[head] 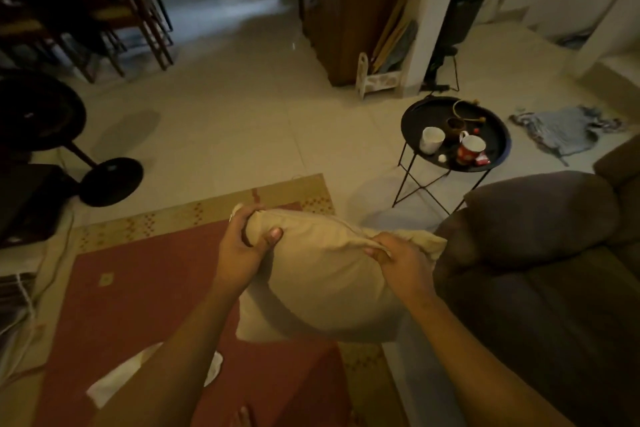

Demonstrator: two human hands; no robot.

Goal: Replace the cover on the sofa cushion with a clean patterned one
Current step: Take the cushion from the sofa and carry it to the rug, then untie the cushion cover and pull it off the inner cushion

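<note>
Sofa [554,288] first: just beside its arm we hold the cushion [322,274] off the floor, its seamed top edge running away from the sofa. Our right hand [398,263] pinches that edge at the sofa end. Our left hand [242,253] curls its fingers [242,218] round the far corner.

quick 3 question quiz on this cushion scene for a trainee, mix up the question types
1. True or false: the left hand and the right hand both grip the beige cushion near its top seam.
2. What stands on the round black table? A) two mugs B) a laptop C) a stack of plates
3. Fill in: the brown sofa lies on the person's ___ side.

Key: 1 true; 2 A; 3 right
</note>
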